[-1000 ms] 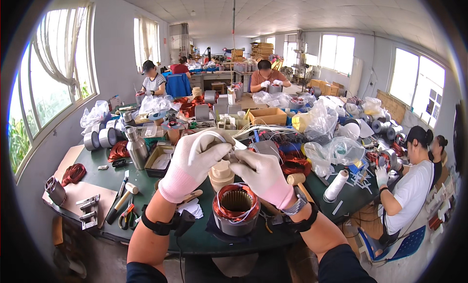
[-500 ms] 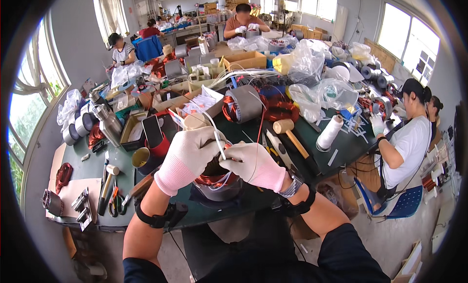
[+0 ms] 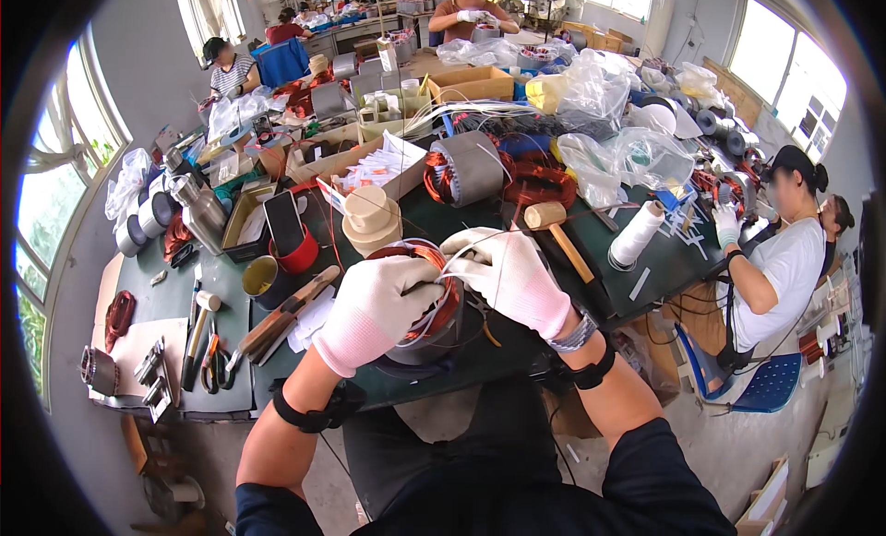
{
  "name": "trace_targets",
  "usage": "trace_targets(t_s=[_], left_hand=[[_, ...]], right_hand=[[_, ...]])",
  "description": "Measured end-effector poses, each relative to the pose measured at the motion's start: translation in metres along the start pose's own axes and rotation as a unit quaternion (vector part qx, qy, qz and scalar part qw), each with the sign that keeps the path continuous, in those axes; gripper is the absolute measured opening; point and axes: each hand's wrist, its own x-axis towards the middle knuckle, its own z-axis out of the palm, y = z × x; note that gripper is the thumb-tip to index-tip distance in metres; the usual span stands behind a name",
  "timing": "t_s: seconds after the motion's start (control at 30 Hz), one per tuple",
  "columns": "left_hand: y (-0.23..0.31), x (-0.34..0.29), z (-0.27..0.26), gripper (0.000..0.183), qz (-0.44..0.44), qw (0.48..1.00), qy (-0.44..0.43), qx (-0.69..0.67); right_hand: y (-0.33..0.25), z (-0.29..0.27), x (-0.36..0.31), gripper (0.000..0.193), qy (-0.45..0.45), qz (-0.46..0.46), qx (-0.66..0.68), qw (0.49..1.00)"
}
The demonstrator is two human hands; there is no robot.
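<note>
A motor stator with a grey shell and copper-red windings stands upright at the table's front edge, just before me. My left hand, in a white glove with a pink cuff, lies over its left rim with fingers closed at the windings. My right hand, gloved alike, pinches a thin white sleeve above the stator's right side. That sleeve curves between both hands; whether the left fingers also grip it is hard to make out. Thin copper wires rise past the gloves.
Behind the stator are stacked cream round blocks and a second stator. To the right lie a wooden mallet and a thread cone. At left are a wood-handled tool, scissors and a phone. Co-workers sit around.
The sleeve stood upright between my hands; now it bends low over the windings. My right hand has moved right and up, the left slightly down. The view has shifted a little.
</note>
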Motion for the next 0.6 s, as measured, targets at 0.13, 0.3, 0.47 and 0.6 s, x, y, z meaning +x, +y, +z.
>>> trace_targets(t_s=[0.13,0.3,0.47,0.6], left_hand=[[-0.001,-0.002,0.007,0.013,-0.027,0.999,-0.018,-0.005],[-0.009,-0.007,-0.003,0.012,-0.126,0.989,-0.03,-0.078],[-0.008,0.012,-0.035,0.015,-0.091,0.977,0.14,-0.131],[0.015,0.038,-0.068,0.02,-0.037,0.95,0.236,-0.201]], right_hand=[[0.015,0.008,0.014,0.024,0.016,0.008,0.014,1.0],[0.046,0.023,0.04,0.028,0.029,-0.146,-0.118,0.982],[0.033,0.036,0.048,0.021,0.115,-0.136,-0.031,0.984],[-0.008,0.028,0.067,0.023,0.156,-0.16,0.054,0.973]])
